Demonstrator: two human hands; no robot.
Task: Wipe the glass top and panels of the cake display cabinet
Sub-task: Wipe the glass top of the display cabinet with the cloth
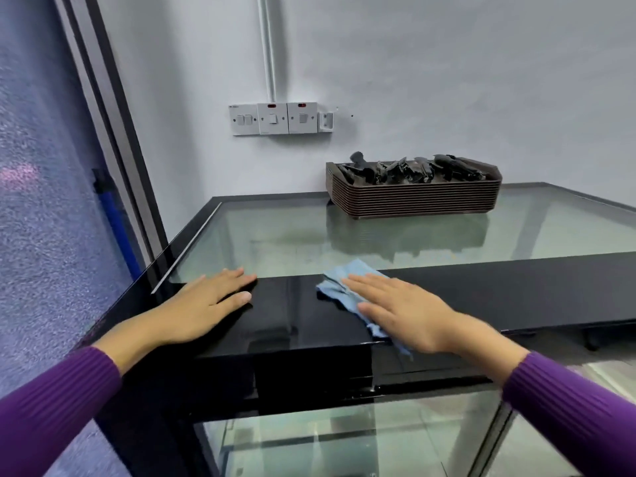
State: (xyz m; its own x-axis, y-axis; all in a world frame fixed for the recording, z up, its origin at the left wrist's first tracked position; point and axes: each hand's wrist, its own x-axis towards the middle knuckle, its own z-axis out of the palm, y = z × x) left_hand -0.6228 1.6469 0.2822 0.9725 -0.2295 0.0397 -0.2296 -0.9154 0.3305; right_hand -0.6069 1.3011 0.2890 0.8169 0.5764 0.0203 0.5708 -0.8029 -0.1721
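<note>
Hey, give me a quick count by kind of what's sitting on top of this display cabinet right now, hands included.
Bare hands flat on the black front band: 2 (left hand, right hand)
Light blue wiping cloth: 1
Stack of brown trays: 1
Total: 4

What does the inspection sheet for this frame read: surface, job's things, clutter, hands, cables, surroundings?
Surface: glass top with glossy black front band; faint smears on the glass.
Job's things: blue cloth flat on the black band, one corner hanging over the front edge.
Clutter: stack of brown trays holding dark items, at the back of the glass.
Hands: left hand flat and empty on the band; right hand pressing the cloth, fingers extended.
Cables: nothing seen; white conduit above wall switches.
Surroundings: white wall, frosted panel on the left.
</note>
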